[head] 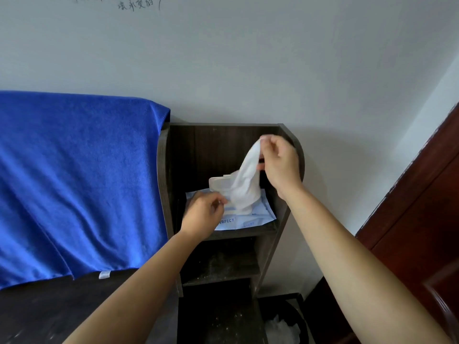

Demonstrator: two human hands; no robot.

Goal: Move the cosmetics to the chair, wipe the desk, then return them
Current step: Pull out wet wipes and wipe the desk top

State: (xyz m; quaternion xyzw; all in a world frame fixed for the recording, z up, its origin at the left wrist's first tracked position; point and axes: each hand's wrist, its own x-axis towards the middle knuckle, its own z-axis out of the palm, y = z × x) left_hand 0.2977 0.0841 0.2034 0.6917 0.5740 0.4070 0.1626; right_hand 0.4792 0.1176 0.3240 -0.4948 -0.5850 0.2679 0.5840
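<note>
Blue towel [74,180], draped over a raised surface at far left, white tag at its lower hem, hanging above a dark desk top [49,306]. Dark wood shelf unit [165,170], narrow, open-fronted, set against the pale wall just right of the towel; lower compartments dusty. Wet-wipe pack [248,219], pale blue and white, lying flat on the top shelf, its flip lid [219,183] raised. Left hand [202,216], fingers curled and pressed down on the near left part of the pack, steadying it. White wipe [244,184], one sheet, stretched upward out of the pack opening, its lower end at the opening. Right hand [280,165], thumb and fingers pinched on the wipe's top end, raised above the pack. Waste bin [295,324], dark, lined, on the floor right of the shelf. Reddish-brown door [427,207], far right. Cosmetics and chair: outside the view.
</note>
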